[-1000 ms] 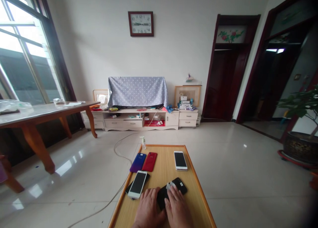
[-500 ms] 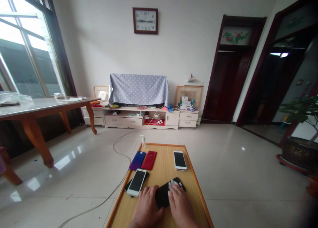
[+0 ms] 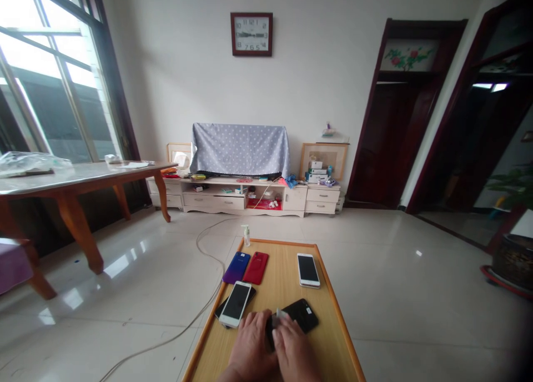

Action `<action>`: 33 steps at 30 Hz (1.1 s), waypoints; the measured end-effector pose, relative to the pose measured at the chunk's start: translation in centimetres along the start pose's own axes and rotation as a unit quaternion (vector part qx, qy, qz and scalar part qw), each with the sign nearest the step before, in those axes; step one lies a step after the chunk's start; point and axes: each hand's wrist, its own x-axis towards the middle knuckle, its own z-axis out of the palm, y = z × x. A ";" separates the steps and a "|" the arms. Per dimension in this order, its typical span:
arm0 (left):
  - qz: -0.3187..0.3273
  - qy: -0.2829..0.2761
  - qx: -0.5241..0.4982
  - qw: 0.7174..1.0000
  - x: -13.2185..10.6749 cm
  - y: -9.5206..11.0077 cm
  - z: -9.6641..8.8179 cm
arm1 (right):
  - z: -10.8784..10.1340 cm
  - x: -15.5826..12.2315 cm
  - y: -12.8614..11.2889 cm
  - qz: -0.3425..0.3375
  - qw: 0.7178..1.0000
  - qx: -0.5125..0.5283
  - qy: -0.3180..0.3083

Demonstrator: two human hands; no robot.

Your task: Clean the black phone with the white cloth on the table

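Both my hands rest on a black phone (image 3: 302, 314) lying on the low wooden table (image 3: 333, 326). My left hand (image 3: 250, 343) lies flat with fingers spread, pressing the phone's left end. My right hand (image 3: 292, 348) presses a small white wipe (image 3: 280, 315) onto the phone with fingers together. Left of my hands a white-framed phone (image 3: 235, 303) lies on top of a dark one. Further away lie a blue-purple phone (image 3: 236, 267), a red phone (image 3: 255, 267) and a white phone (image 3: 308, 270).
A small pump bottle (image 3: 246, 236) stands at the table's far left corner. A white cable (image 3: 195, 321) runs over the tiled floor on the left. A long wooden table (image 3: 83, 176) stands left, a TV cabinet (image 3: 245, 196) at the back, a potted plant (image 3: 514, 249) right.
My right hand has slid back toward me along the black phone, uncovering more of its far end. The view has shifted a little to the left.
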 end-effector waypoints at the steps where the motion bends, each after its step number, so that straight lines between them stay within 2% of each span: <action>1: 0.006 -0.007 0.004 1.000 0.0 -0.1 0.0 | 0.6 -0.2 -0.4 -0.025 0.999 0.000 -0.020; 4: 0.006 -0.010 0.010 1.000 0.0 -0.2 0.0 | 1.2 -0.5 -0.4 -0.048 0.998 -0.005 -0.042; 8: -0.017 0.008 0.006 1.000 0.1 0.4 0.1 | -0.2 0.5 1.6 0.039 0.999 -0.012 0.017; 10: -0.020 0.006 0.003 1.000 0.1 0.5 0.1 | -0.4 0.8 1.8 0.061 0.998 -0.015 0.028; 12: -0.018 0.002 0.002 1.000 0.2 0.4 0.0 | 0.1 0.6 1.2 0.037 0.999 -0.013 0.007; 15: -0.003 -0.014 0.002 1.000 0.3 0.0 0.0 | 1.3 -0.2 0.0 -0.034 0.998 0.000 -0.049; 17: -0.002 -0.013 -0.001 1.000 0.3 -0.1 0.0 | 1.3 -0.3 0.0 -0.042 0.997 0.007 -0.060; 23: -0.013 0.010 -0.012 1.000 0.2 0.5 0.0 | -0.2 1.0 1.5 0.046 0.999 0.000 0.006; 25: -0.012 0.006 -0.007 1.000 0.3 0.5 -0.1 | 0.3 0.8 1.0 0.025 1.000 0.001 -0.004; 29: -0.005 -0.020 0.007 1.000 0.4 0.3 -0.3 | 1.6 0.1 0.4 -0.061 0.997 0.014 -0.044; 31: -0.009 -0.015 0.006 1.000 0.4 0.2 -0.2 | 1.2 0.4 1.0 -0.047 0.998 0.020 -0.024; 33: -0.012 -0.007 0.002 1.000 0.5 0.2 -0.1 | 0.3 1.1 1.6 -0.002 1.000 0.020 0.012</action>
